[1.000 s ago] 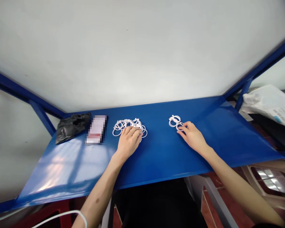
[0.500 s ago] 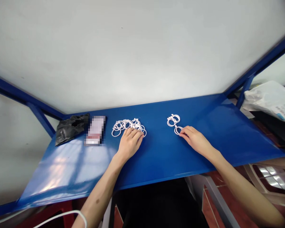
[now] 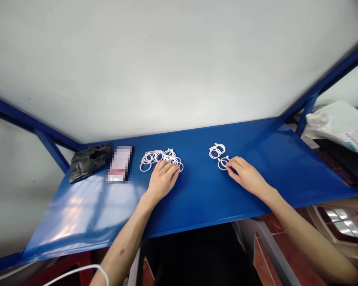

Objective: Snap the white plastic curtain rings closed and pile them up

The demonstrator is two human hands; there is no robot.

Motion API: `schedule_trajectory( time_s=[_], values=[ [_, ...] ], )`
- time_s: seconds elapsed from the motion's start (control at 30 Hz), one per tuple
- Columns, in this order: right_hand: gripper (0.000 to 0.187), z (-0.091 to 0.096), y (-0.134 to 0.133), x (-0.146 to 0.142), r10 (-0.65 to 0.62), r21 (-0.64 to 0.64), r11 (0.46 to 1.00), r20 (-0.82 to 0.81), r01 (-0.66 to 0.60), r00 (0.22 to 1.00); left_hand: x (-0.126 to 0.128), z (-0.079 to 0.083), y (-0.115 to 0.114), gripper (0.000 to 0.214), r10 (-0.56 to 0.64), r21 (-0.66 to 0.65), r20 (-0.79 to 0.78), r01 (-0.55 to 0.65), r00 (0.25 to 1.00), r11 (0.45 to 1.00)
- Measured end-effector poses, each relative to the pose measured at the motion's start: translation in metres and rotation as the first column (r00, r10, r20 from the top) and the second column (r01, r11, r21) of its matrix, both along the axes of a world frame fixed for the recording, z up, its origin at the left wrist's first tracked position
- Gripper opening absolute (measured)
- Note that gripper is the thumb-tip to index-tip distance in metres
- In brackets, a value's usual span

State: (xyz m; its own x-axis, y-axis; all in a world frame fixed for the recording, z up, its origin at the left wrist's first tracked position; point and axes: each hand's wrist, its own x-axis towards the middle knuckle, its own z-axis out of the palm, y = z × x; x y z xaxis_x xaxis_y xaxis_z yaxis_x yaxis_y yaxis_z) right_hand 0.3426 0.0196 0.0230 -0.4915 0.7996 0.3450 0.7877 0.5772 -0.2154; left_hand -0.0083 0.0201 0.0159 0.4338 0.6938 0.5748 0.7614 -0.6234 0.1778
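Note:
White rings, each with a small knob, lie in two groups on the blue table (image 3: 193,190). My left hand (image 3: 164,176) is at the near edge of the larger tangled pile (image 3: 150,157), its thumb and forefinger pinched on a white ring (image 3: 182,166) at the pile's right end. Part of the pile is hidden under those fingers. On the right, my right hand (image 3: 246,174) has its thumb and forefinger on the edge of a pair of overlapping rings (image 3: 219,166). Just beyond that pair is a small cluster of rings (image 3: 214,154).
A black plastic bag (image 3: 88,163) and a blurred-out phone-like object (image 3: 119,165) lie at the left. The white wall (image 3: 179,79) rises behind the table. Blue frame bars (image 3: 307,111) slope at both sides. A pale plastic package (image 3: 343,123) sits beyond the right end.
At my right hand, the two overlapping rings have shifted slightly, so that their knobs now stand apart. The left hand stays in almost the same place at the pile.

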Motion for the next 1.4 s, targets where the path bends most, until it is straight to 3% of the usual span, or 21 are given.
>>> schedule_trajectory(
  time_s=[0.2, 0.43, 0.53, 0.7, 0.83, 1.07, 1.17, 1.27, 1.4],
  values=[
    [0.022, 0.0, 0.008, 0.012, 0.175, 0.002, 0.984, 0.086, -0.176, 0.981, 0.0, -0.001, -0.001, 0.009, 0.011, -0.015, -0.007, -0.011, 1.0, 1.0],
    [0.029, 0.001, 0.02, 0.012, 0.24, -0.02, 0.971, 0.167, -0.24, 0.956, 0.0, 0.0, 0.0, 0.009, 0.003, 0.004, -0.003, -0.003, 1.0, 1.0],
    [0.029, 0.004, 0.013, -0.005, 0.237, 0.025, 0.969, 0.181, -0.245, 0.954, 0.008, 0.002, -0.007, 0.013, -0.058, 0.037, -0.027, 0.059, 0.998, 0.998],
    [0.026, 0.016, -0.009, -0.057, 0.35, 0.077, 0.928, 0.163, -0.365, 0.923, 0.033, 0.004, -0.025, 0.024, -0.288, 0.135, -0.109, 0.301, 0.951, 0.944],
    [0.028, 0.02, -0.018, -0.089, 0.402, 0.162, 0.883, 0.221, -0.44, 0.889, 0.04, 0.003, -0.029, 0.008, -0.28, 0.107, -0.133, 0.294, 0.951, 0.95],
    [0.03, 0.006, -0.019, -0.109, 0.276, 0.154, 0.941, 0.166, -0.301, 0.947, 0.038, -0.001, -0.026, 0.017, -0.091, 0.106, -0.25, 0.12, 0.964, 0.987],
    [0.028, 0.003, -0.016, -0.111, 0.301, 0.127, 0.941, 0.112, -0.314, 0.947, 0.036, -0.002, -0.023, 0.016, -0.055, 0.141, -0.224, 0.089, 0.973, 0.986],
    [0.023, 0.001, -0.003, -0.102, 0.287, 0.143, 0.949, -0.01, -0.282, 0.958, 0.026, 0.0, -0.017, 0.011, -0.084, 0.145, -0.185, 0.112, 0.979, 0.983],
    [0.027, 0.001, 0.027, -0.067, 0.068, 0.203, 0.978, -0.075, -0.052, 0.995, 0.008, 0.004, -0.006, 0.013, 0.017, 0.141, -0.111, -0.001, 0.994, 0.99]
  ],
)
